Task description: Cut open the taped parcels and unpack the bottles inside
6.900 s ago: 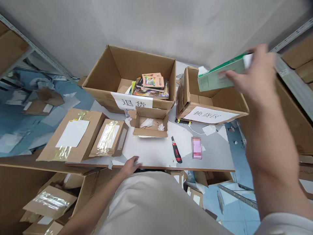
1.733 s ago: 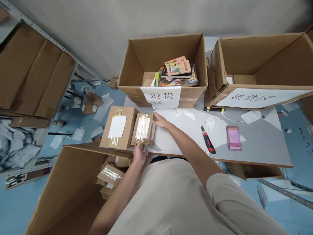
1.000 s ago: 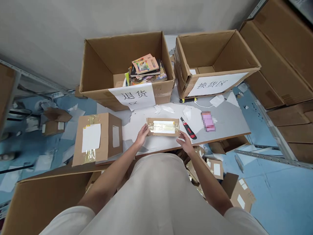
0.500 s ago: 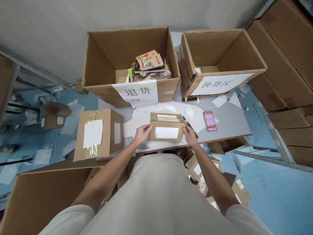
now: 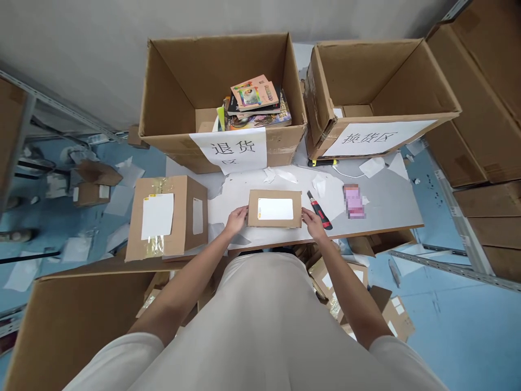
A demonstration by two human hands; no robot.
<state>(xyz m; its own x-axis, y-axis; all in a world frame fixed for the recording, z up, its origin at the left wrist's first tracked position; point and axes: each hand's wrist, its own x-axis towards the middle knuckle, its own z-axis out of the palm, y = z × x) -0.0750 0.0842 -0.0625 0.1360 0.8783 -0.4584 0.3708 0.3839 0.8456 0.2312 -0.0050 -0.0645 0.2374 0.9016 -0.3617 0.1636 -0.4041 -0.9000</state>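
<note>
A small cardboard parcel (image 5: 254, 220) with a white label on top lies flat near the front edge of the grey table (image 5: 386, 203). My left hand (image 5: 237, 220) grips its left end and my right hand (image 5: 312, 223) grips its right end. A red and black utility knife (image 5: 320, 211) lies just right of the parcel, close to my right hand. A pink item (image 5: 354, 200) sits further right on the table.
A larger taped parcel (image 5: 165, 217) stands at the table's left end. Behind are an open box (image 5: 179, 92) holding several books (image 5: 256, 103) and a second open labelled box (image 5: 382, 92). Cartons and paper scraps litter the blue floor; a big open carton (image 5: 69, 320) stands at lower left.
Both hands pulled the small parcel from beside the large one to the table's middle, then turned it over so the white label faces up and laid it flat.
</note>
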